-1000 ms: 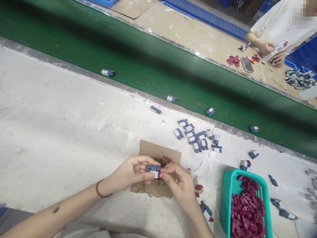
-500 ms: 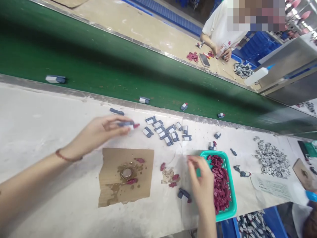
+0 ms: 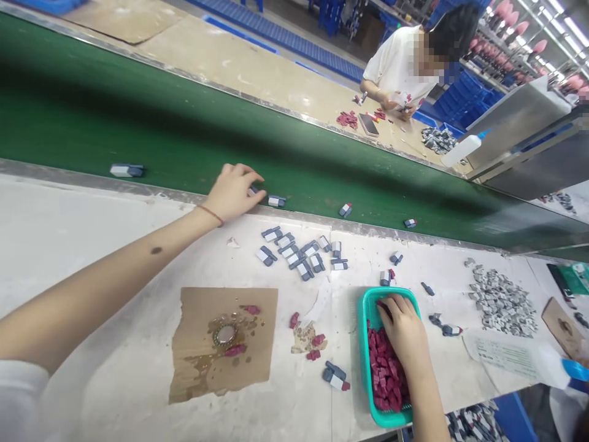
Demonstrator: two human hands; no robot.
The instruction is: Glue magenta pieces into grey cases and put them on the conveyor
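My left hand [image 3: 234, 191] reaches over the green belt, thumb and forefinger apart. A dark blue-grey part [image 3: 253, 191] shows in the gap between them, low at the belt; part of it is hidden. Beside the thumb lies a blue-and-white part [image 3: 277, 201]. My right hand [image 3: 401, 319] is inside the teal basket [image 3: 363, 344], its bent fingertips closed on a dark red piece at the pile's upper end. Many more dark red pieces [image 3: 386, 374] fill the basket. A cluster of blue-and-white parts [image 3: 294, 253] lies on the table between my hands.
A wet-stained cardboard sheet [image 3: 193, 319] bears a round cap [image 3: 226, 334] and red pieces. An assembled part [image 3: 335, 376] lies left of the basket, a heap of grey pieces [image 3: 504, 301] to its right. Across the green belt [image 3: 184, 129] a co-worker [image 3: 400, 73] handles small parts.
My left hand has carried a blue-and-white part with a red tip from above the table to the belt, and its fingers have spread. My right hand has moved from beside the basket into it.
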